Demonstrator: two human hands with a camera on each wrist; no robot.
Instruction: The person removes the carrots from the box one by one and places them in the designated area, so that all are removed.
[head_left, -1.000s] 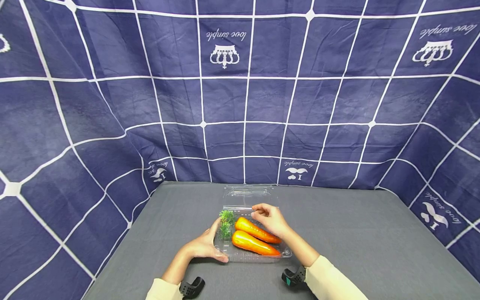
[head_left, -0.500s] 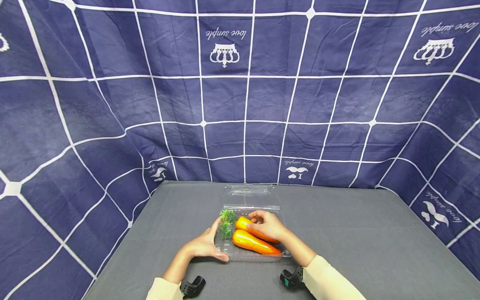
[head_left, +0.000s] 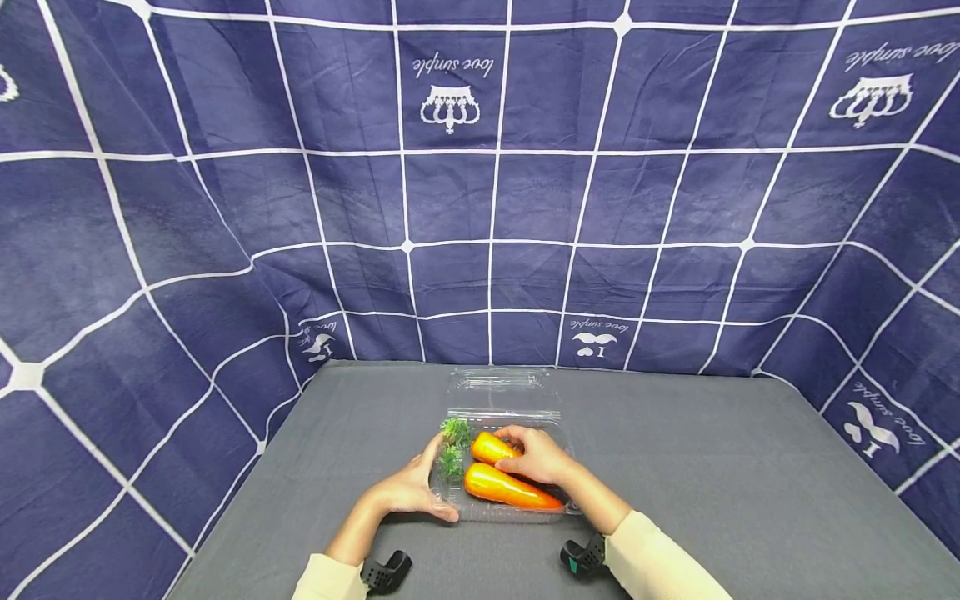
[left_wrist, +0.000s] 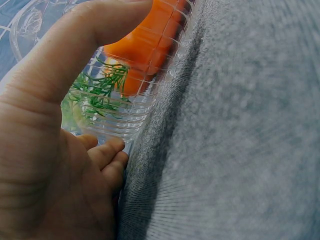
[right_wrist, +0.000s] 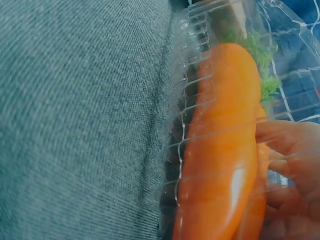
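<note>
Inside the clear container (head_left: 501,516), its lid (head_left: 501,390) folded back at the far side, the far carrot (head_left: 490,447) and the near carrot (head_left: 508,487) lie side by side, with green tops (head_left: 452,461) at their left ends. Thumb and fingers of the right hand (head_left: 542,458) pinch the far carrot; those of the left hand (head_left: 412,490) are spread around the container's near left corner, seemingly bracing it. Gripping or settling the far carrot looks like the step in hand; the next move probably calls for a steady container and an undisturbed near carrot.
</note>
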